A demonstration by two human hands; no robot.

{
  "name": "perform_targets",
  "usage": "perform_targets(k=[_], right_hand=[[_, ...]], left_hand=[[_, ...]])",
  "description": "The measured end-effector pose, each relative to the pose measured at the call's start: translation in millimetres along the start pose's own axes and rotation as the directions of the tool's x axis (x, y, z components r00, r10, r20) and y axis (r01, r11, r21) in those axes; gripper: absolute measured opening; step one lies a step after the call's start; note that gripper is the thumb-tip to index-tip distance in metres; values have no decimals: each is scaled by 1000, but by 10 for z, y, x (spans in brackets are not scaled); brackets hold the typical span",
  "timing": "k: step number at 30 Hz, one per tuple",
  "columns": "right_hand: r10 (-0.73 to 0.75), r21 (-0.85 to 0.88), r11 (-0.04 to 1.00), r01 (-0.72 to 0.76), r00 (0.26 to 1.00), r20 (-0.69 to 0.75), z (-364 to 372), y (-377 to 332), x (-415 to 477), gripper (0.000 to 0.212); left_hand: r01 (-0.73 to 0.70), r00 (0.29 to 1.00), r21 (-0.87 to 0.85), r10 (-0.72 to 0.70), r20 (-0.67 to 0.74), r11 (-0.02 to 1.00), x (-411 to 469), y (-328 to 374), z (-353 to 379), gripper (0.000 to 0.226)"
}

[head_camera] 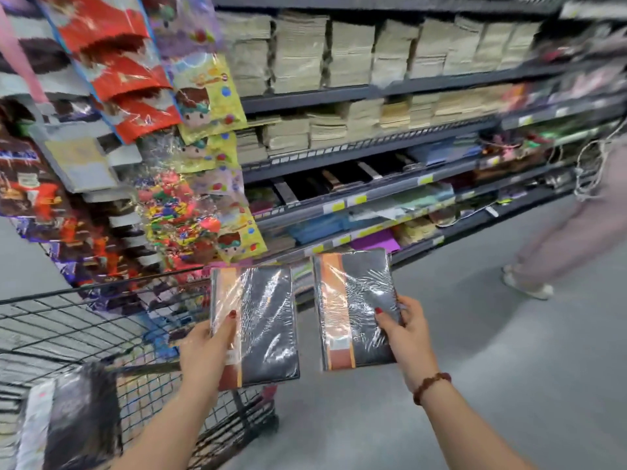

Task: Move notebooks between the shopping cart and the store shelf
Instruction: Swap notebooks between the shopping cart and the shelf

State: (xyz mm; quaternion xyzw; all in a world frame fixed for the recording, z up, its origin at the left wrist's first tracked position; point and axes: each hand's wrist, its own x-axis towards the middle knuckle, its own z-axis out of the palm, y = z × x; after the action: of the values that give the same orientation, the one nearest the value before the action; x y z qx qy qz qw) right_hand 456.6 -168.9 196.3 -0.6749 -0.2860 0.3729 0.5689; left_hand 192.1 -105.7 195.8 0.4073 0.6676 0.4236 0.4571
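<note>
Plastic-wrapped and black (with an orange stripe), the left notebook [261, 323] sits in the left hand [203, 347], fingers [227, 330] pinching its edge, beside the wire shopping cart [68, 320]. The right hand [407, 337] grips the right notebook [356, 300] likewise, before the store shelf [339, 93].

Candy bags [169, 205] hang at left; person [570, 239] in pale trousers at right, on grey floor [475, 368].
</note>
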Motion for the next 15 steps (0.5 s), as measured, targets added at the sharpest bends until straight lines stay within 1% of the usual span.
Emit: perform_targets(k=[5,8,10,12,15], right_hand=[[8,-8,1000,-8,1000,-25,-428,-39,264,28],[10,11,1000,-10,999,-37,-565,-98,482,28],[12,30,999,-11,999,-44,-627,-141,654,30],[11,52,999,-9,999,-46,-681,-178,852,31],[22,37,999,-20,998,-56,-731,-209,1246,31]], left_hand=[[44,998,-30,-43,36,999,-115,174,494,23],[19,999,-13,-19,42,1000,-63,277,759,19],[-18,999,4,18,39,1000,27,335,941,22],[-21,999,22,20,37,1000,156,382,1146,24],[-30,999,-18,30,45,999,357,467,1474,25]])
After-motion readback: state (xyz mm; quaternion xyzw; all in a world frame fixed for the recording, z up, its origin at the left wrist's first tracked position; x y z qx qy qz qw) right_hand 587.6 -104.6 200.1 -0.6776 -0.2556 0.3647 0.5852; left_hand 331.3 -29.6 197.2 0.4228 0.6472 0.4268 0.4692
